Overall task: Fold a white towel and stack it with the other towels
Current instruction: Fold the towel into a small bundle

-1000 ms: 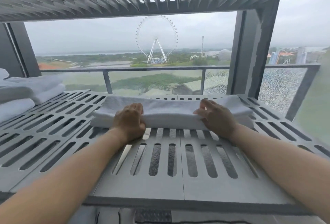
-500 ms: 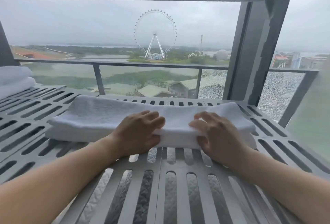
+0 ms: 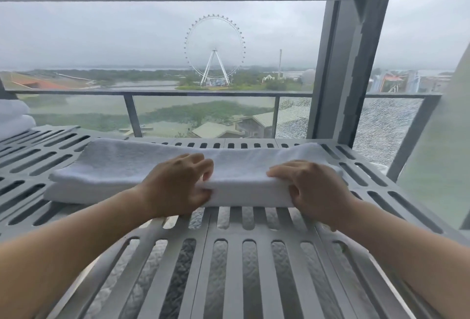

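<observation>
rack (image 3: 254,255): carries the towel (image 3: 127,166), a long folded strip lying crosswise. left hand (image 3: 175,186) and right hand (image 3: 312,189): at the towel's near edge, each grip closed on it, thumb under, fingers over. step in hand, likely: further folding. next move: fold end over end, then carry to the stack (image 3: 14,118), far left of the towel.
</observation>
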